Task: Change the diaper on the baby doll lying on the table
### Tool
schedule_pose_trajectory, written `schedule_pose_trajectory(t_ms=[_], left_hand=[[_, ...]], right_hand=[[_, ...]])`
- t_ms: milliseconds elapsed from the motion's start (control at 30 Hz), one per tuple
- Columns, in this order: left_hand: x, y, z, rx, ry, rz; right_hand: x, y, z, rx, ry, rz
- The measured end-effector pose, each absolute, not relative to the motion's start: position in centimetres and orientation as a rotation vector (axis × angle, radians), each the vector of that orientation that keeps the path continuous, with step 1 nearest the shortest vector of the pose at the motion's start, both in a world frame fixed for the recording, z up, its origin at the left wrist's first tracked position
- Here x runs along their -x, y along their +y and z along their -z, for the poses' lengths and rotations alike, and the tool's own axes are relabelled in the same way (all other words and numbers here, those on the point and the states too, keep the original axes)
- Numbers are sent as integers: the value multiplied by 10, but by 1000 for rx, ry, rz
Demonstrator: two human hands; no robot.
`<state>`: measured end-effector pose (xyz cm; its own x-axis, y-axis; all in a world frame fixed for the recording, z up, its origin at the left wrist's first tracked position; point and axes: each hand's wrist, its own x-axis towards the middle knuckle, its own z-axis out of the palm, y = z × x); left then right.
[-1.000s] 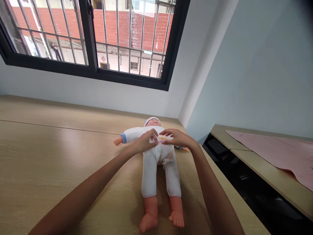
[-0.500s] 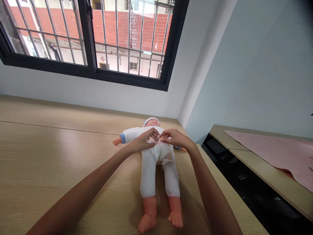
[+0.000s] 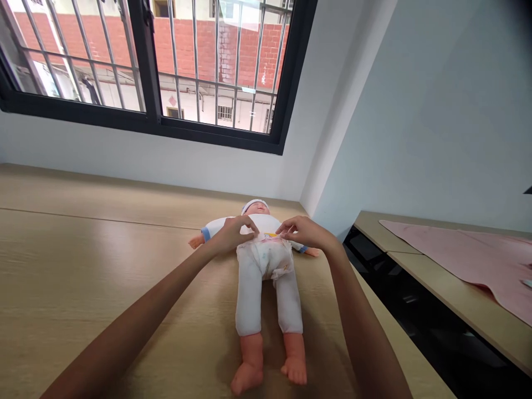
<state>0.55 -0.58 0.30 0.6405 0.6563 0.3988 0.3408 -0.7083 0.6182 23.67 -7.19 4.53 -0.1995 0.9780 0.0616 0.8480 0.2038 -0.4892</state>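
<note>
Pale wood tabletop [image 3: 103, 271] bears a doll [image 3: 267, 223], lying feet-first toward six o'clock. Left hand [image 3: 236, 233] and right hand [image 3: 305, 230], thumbs and fingertips nearly meeting, pinch the waist edge of the diaper [image 3: 273, 254] over its hips, hiding both corners; uneven tugging could tear it. Pink cloth [image 3: 463, 260] lies apart toward four o'clock, barred window [image 3: 152, 72] toward eleven.

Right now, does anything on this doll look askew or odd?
Yes: the doll's diaper looks uneven. Its edge bunches up beside the leg on the picture's right, while it lies smoother at the other leg.
</note>
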Motion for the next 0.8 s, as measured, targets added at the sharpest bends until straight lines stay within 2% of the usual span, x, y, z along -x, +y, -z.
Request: schedule_pose_trajectory(t_ms=[600, 800], left_hand=[[-6, -4, 1, -2338, 830, -715], [-7, -5, 2, -2421, 804, -681]], right_hand=[[-230, -54, -22, 1567, -2132, -472], [-227, -52, -20, 1567, -2216, -362]])
